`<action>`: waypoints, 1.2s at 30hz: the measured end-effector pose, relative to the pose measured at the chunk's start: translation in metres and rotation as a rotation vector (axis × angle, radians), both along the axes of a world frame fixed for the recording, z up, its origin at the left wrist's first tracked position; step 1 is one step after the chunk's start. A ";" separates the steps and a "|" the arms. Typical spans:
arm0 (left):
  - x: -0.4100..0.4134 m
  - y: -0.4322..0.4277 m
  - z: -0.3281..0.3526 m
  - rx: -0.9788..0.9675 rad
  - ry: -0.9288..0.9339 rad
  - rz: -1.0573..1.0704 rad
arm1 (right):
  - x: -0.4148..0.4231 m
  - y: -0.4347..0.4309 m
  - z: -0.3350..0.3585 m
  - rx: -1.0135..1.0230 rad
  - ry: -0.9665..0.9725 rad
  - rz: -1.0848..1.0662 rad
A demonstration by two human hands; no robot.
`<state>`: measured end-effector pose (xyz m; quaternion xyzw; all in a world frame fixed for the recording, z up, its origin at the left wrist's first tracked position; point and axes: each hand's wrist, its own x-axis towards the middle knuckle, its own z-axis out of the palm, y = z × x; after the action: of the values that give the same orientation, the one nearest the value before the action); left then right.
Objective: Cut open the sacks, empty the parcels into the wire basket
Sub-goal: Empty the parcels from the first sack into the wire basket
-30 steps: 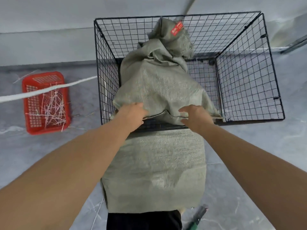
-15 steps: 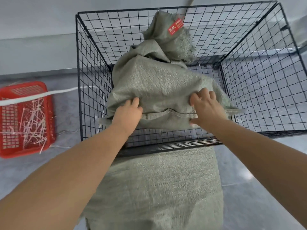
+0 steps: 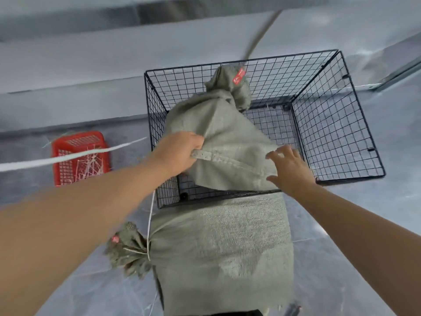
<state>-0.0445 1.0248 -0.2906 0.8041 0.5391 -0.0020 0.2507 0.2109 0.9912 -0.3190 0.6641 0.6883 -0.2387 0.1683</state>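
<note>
A person leans over a black wire basket [image 3: 330, 137] on a grey floor [image 3: 364, 224], working a grey-green woven sack [image 3: 223, 133] that stands inside it. The sack's tied neck, carrying a red tag [image 3: 238, 75], rests against the far wall of the basket, and its stitched hem is raised toward the near rim. The left hand [image 3: 180, 153] grips the left corner of that hem, fingers curled round the fabric. The right hand [image 3: 289, 169] is wide open with fingers spread at the hem's right corner, gripping nothing. The blur leaves it unclear whether it touches the cloth.

A second sack [image 3: 223, 252] lies on the floor between the person and the basket, butting against the near wall. Its bunched neck points left and is bound with white cord. A red plastic crate [image 3: 77, 142] holding pale strips sits on the floor well left of the basket. A white strap [image 3: 68, 157] crosses in front of it.
</note>
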 end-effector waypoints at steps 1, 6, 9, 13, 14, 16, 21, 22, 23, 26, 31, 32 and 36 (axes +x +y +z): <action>-0.002 0.003 0.014 -0.001 -0.022 0.023 | -0.004 -0.001 0.009 -0.008 0.023 -0.025; -0.007 0.013 0.065 -0.010 -0.124 0.037 | -0.020 -0.012 0.032 -0.063 0.126 -0.120; -0.010 0.013 0.076 -0.009 -0.151 0.076 | -0.023 -0.019 0.039 -0.075 0.157 -0.153; -0.017 0.011 0.081 0.011 -0.170 0.104 | -0.011 -0.025 0.051 -0.069 -0.018 -0.024; -0.018 0.011 0.084 0.023 -0.151 0.110 | -0.007 -0.026 0.054 -0.035 -0.056 -0.006; -0.021 0.011 0.093 0.038 -0.080 0.133 | 0.000 -0.026 0.065 0.068 -0.059 -0.032; -0.033 0.001 0.126 -0.125 0.148 0.040 | 0.009 -0.015 0.119 0.330 0.089 -0.186; -0.035 -0.004 0.133 -0.172 0.172 0.046 | 0.009 -0.011 0.135 0.376 0.116 -0.218; -0.036 -0.010 0.142 -0.196 0.204 0.051 | 0.008 -0.006 0.153 0.429 0.143 -0.233; -0.033 -0.023 0.183 -0.166 0.266 0.058 | 0.006 0.010 0.216 0.559 0.163 -0.205; -0.003 -0.017 0.279 0.087 0.527 0.047 | 0.019 0.050 0.334 0.668 0.148 -0.127; 0.002 -0.014 0.298 0.110 0.561 0.047 | 0.022 0.057 0.357 0.652 0.137 -0.126; 0.005 0.006 0.372 0.183 0.465 0.117 | 0.032 0.071 0.442 0.652 0.096 -0.150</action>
<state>-0.0396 1.0310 0.0816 0.7688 0.6257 -0.1237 0.0460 0.2432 1.0624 0.1231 0.7198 0.6847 -0.0488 -0.1033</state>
